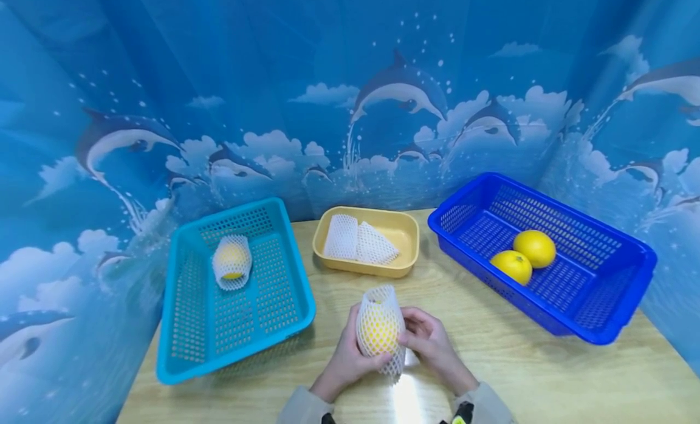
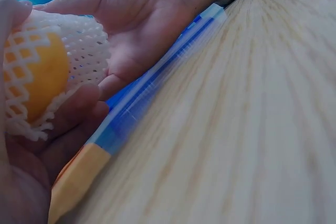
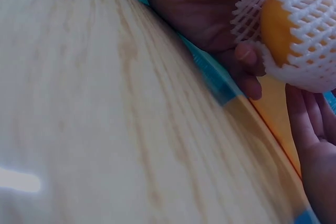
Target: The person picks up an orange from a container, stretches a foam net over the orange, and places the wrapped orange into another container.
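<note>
Tbl [image 1: 525, 363] — gap btwn bskts [image 1: 299, 260], netted fruit [image 1: 379, 334] held

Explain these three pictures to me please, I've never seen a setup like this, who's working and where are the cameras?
There is no machine here, only a person's bare left hand and right hand. The widest picture comes from a camera on the head, looking forward and down. The two tilted close-ups come from cameras on the left and right wrists.

On the wooden table stand a teal basket with one yellow fruit in a net, a small tan tray with white foam nets, and a blue basket with two bare yellow fruits.

Between them, the hands hold another yellow fruit, with a white foam net around it.
</note>
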The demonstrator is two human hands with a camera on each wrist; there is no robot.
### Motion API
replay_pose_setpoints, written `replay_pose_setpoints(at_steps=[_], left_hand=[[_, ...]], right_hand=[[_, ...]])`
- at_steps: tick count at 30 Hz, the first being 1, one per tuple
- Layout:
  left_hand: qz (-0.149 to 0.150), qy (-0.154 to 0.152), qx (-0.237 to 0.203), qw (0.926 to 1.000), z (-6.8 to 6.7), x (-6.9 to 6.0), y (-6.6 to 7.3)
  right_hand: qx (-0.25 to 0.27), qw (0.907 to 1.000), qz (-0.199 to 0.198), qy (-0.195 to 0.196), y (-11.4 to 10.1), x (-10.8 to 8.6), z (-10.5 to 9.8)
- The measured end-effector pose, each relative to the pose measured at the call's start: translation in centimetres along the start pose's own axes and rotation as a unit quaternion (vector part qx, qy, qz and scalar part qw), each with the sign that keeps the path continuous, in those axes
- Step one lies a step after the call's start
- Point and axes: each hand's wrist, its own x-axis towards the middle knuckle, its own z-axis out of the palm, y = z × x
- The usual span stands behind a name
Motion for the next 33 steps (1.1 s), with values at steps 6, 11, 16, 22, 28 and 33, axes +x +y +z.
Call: replay_pose_setpoints(at_steps=[6, 11, 16, 22, 28, 33], left_hand=[[0.016, 0.011, 0.009, 0.9998, 0.03, -0.02, 0.19], [0.003, 0.025, 0.009, 0.9996, 0.00, 0.08, 0.12], [-0.008, 0.033, -0.021, 0.9992, -0.03, 0.13, 0.20], [-0.021, 0.040, -0.029, 0.9986, -0.03, 0.15, 0.34], [-0.031, 0.031, -0.024, 0.9988, -0.01, 0.10, 0.62], [-0.043, 0.010, -0.042, 0.9981, -0.12, -0.02, 0.59]], right_hand=[[-0.002, 1.0000, -0.008, -0.004, -0.05, -0.05, 0.06], [-0.009, 0.9998, -0.014, 0.006, -0.14, -0.13, 0.24], [-0.009, 0.9996, -0.025, 0.004, -0.04, -0.16, 0.30], [-0.024, 0.9995, -0.020, 0.003, -0.07, -0.14, 0.21], [-0.001, 1.0000, 0.002, 0.002, -0.22, -0.14, -0.07], [0.024, 0.9989, 0.038, -0.013, -0.35, -0.14, -0.03]])
